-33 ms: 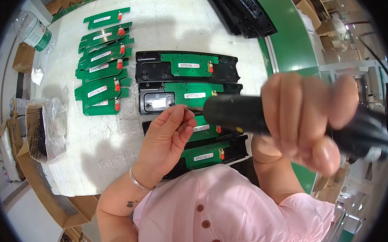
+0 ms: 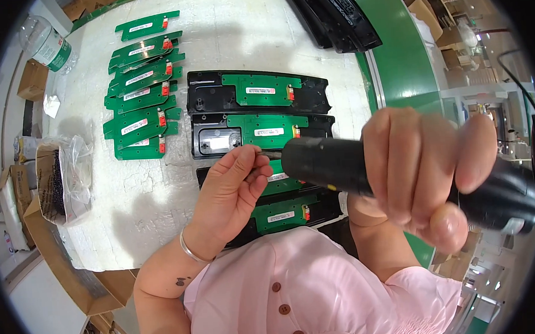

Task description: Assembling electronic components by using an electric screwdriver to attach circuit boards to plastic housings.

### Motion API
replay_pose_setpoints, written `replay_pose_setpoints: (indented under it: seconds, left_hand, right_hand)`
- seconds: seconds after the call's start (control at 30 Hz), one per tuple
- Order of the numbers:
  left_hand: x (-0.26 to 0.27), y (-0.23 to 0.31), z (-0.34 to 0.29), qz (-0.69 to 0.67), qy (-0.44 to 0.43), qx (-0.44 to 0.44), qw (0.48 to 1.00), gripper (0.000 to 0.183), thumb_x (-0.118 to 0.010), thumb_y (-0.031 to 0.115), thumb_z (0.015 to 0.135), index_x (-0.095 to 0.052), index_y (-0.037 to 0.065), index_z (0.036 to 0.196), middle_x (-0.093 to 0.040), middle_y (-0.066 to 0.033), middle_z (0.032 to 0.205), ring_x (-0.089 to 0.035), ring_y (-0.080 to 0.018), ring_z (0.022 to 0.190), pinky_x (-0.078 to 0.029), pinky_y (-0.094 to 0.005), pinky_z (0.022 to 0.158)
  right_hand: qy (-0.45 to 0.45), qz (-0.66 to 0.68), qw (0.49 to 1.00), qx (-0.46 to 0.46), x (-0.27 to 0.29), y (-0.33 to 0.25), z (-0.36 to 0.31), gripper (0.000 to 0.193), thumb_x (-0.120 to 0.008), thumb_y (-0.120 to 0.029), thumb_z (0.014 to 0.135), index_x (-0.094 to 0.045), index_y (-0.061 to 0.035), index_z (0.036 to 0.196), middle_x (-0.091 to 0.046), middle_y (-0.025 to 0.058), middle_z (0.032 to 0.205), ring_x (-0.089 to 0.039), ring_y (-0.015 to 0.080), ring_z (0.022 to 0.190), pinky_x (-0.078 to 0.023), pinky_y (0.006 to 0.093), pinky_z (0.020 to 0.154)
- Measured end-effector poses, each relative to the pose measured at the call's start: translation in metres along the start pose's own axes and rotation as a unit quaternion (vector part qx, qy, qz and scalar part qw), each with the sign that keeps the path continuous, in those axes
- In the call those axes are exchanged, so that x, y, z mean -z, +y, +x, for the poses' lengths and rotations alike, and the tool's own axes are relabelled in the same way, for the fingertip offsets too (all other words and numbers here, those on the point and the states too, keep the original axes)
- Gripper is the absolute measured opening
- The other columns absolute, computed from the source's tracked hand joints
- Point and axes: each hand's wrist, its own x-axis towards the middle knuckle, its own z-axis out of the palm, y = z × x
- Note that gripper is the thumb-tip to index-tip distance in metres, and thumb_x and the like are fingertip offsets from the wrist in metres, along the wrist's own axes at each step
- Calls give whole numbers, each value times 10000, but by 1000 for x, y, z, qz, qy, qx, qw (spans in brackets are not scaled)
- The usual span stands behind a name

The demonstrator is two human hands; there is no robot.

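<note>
My right hand [image 2: 422,171] is wrapped round a black electric screwdriver [image 2: 325,162], held level above the work with its bit pointing left. At the bit's tip, the thumb and fingers of my left hand [image 2: 235,181] are pinched together; whatever small thing they hold is hidden. Below the hands, several black plastic housings [image 2: 206,97] lie in a column, each with a green circuit board [image 2: 259,128] that bears a white label and a red connector. The tool and my left hand cover parts of the middle housings.
On the white foam surface [image 2: 154,197], more green circuit boards [image 2: 139,83] lie overlapped at the left. A bag-lined box of small dark pieces [image 2: 56,184] stands at the left edge, below a plastic bottle [image 2: 46,45]. More black housings [image 2: 335,18] lie at the far right.
My right hand and the electric screwdriver have shifted slightly nearer to me. The left hand stays pinched at the bit's tip.
</note>
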Motion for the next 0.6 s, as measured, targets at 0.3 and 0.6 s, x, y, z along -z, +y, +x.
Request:
replay_pose_setpoints:
  seconds: [0.3, 0.6]
  left_hand:
    - [5, -4, -2, -49, -40, 16, 998, 245, -522, 238, 881, -559, 11, 966, -590, -70, 897, -590, -136, 814, -510, -209, 717]
    - [1, -2, -19, 121, -20, 101, 987, 322, -387, 148, 933, -437, -67, 1166, -538, -171, 1089, -529, -240, 1051, -422, -311, 933]
  right_hand:
    - [20, 15, 1000, -1, -9, 16, -9, 307, -681, -86, 708, -448, -119, 906, -496, -65, 530, -463, 51, 425, -366, 170, 416]
    - [104, -110, 984, -90, 8, 101, 8, 216, -498, 8, 704, -423, -15, 905, -457, 53, 592, -389, 114, 446, -363, 275, 463]
